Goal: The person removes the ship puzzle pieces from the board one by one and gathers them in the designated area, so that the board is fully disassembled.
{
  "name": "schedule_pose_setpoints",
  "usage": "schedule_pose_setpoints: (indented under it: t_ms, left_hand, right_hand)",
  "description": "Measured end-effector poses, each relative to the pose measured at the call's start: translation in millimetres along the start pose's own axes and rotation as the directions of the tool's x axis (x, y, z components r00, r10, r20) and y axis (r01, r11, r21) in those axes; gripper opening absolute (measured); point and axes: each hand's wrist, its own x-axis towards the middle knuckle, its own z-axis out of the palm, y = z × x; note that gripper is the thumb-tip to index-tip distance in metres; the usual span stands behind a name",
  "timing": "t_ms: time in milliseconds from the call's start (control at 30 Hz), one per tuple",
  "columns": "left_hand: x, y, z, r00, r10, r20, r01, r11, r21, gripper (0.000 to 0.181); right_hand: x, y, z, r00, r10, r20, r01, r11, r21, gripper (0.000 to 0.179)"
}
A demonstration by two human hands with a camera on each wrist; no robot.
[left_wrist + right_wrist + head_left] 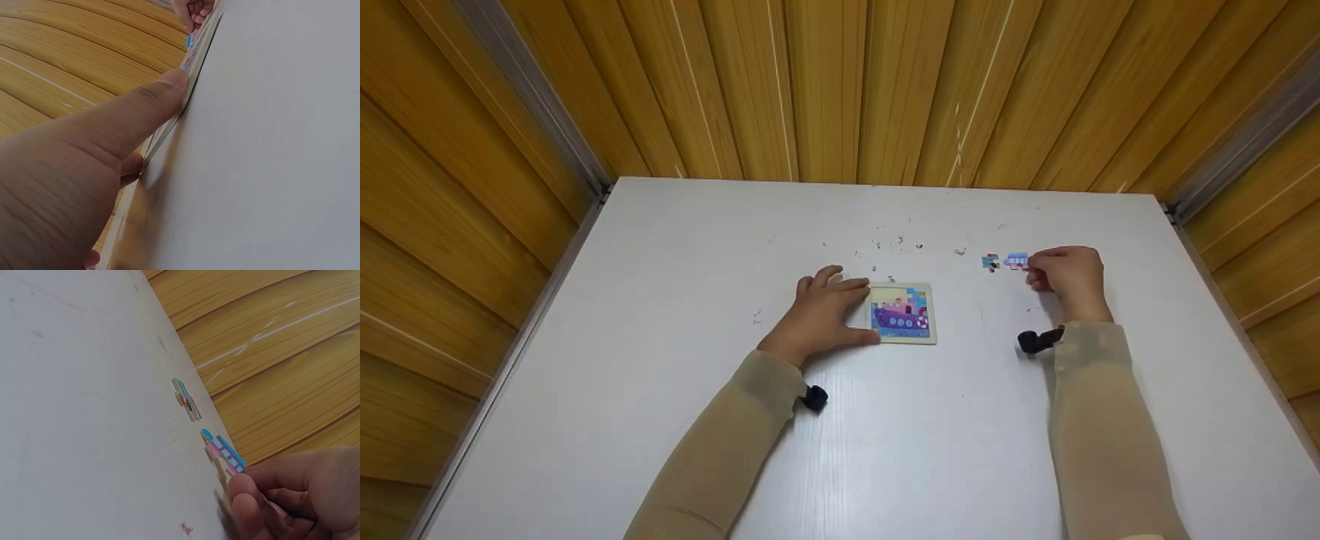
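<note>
My left hand point(826, 311) holds a small jigsaw puzzle tray point(932, 315) by its left side. Its thumb lies at the near edge and a finger at the far left corner; other fingers spread over the table. Inside the pale frame, a purple ship picture fills most of the space, with bare backing at the upper left. Off to the right, my right hand point(1071, 274) pinches a blue, white and pink puzzle piece point(228, 454) between thumb and fingertip. In the right wrist view that piece is tilted up above the table. Another puzzle piece point(990, 262) lies just left of it.
The white table point(930, 435) bears scattered dark marks point(900, 240) beyond the tray. Yellow wood-patterned panels point(825, 90) stand behind the far edge and at both sides. Each wrist carries a small black camera, such as the one point(814, 398) on the left.
</note>
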Motion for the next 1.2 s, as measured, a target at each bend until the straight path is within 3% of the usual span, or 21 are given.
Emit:
schedule_pose_setpoints:
  t_ms: [300,700,833,1000,1100,1200]
  left_hand:
    - [0.0,-1.4,-1.7,1.000,-0.007,0.005,0.007,1.000,-0.001,0.094]
    - [-1.1,-3.5,-0.4,1.000,-0.007,0.000,0.007,1.000,-0.009,0.095]
    - [-2.0,-4.7,3.0,1.000,-0.014,0.002,0.014,1.000,0.018,0.094]
    - [-2.4,-8.7,3.4,1.000,-0.006,-0.007,0.006,0.999,0.054,0.092]
    - [-1.1,-10.7,3.4,1.000,0.001,-0.012,0.000,0.999,0.049,0.093]
    - [-0.8,-12.5,2.7,1.000,-0.002,-0.017,0.003,0.999,0.044,0.093]
  right_hand:
    - [-0.2,-0.3,1.1,1.000,0.013,-0.020,-0.013,1.000,0.010,0.037]
    - [-4.2,-16.8,15.1,0.999,0.026,-0.038,-0.026,0.999,-0.018,0.041]
    - [-13.9,-28.5,34.9,0.996,-0.085,-0.007,0.085,0.996,-0.036,0.040]
    - [-31.0,-46.1,63.2,0.959,-0.279,0.048,0.280,0.960,-0.024,0.033]
    - [-44.3,-55.6,75.2,0.939,-0.332,0.090,0.337,0.940,-0.053,0.033]
    - [-59.5,-62.5,86.7,0.931,-0.337,0.137,0.349,0.935,-0.070,0.036]
